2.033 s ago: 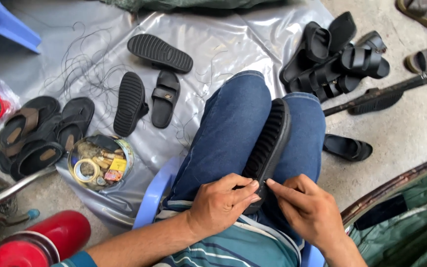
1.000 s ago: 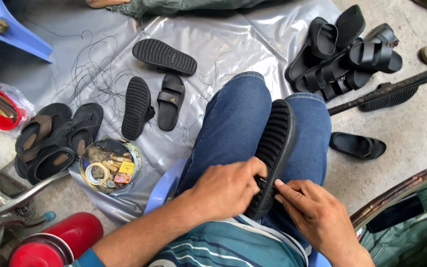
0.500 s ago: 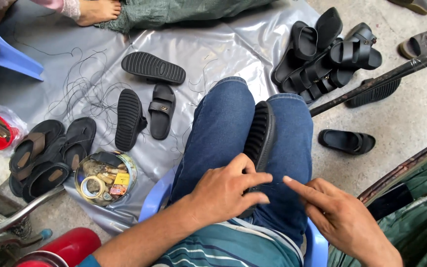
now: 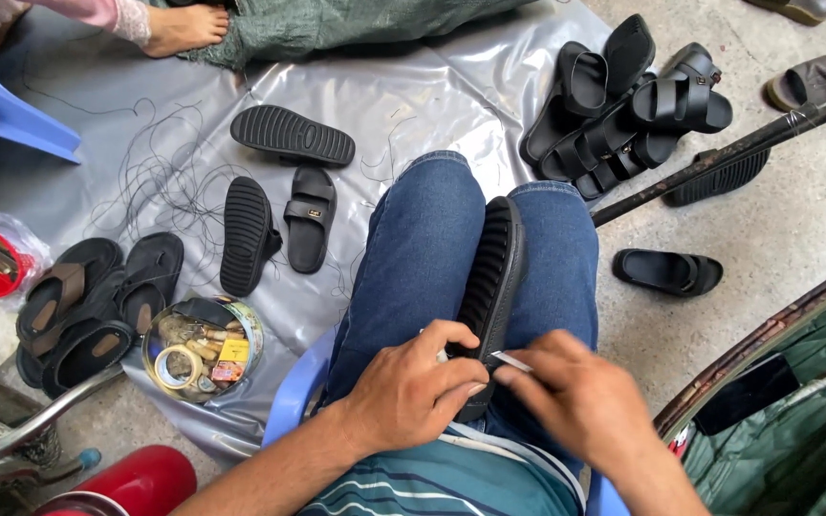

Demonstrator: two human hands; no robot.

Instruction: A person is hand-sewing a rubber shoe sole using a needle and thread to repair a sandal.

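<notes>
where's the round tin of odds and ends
In the head view the tin sits low on the left, on the edge of the grey sheet, just right of the brown sandals and left of the person's knee.

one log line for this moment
left hand: grips sandal clamped between knees | right hand: pinches needle at sole edge | tin at left

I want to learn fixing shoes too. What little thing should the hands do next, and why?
Probably push the needle into the edge of the black sandal. The right hand pinches the thin metal needle with its tip at the sole's rim, while the left hand grips the sandal wedged between the knees, so it looks steady enough to stitch.
</notes>
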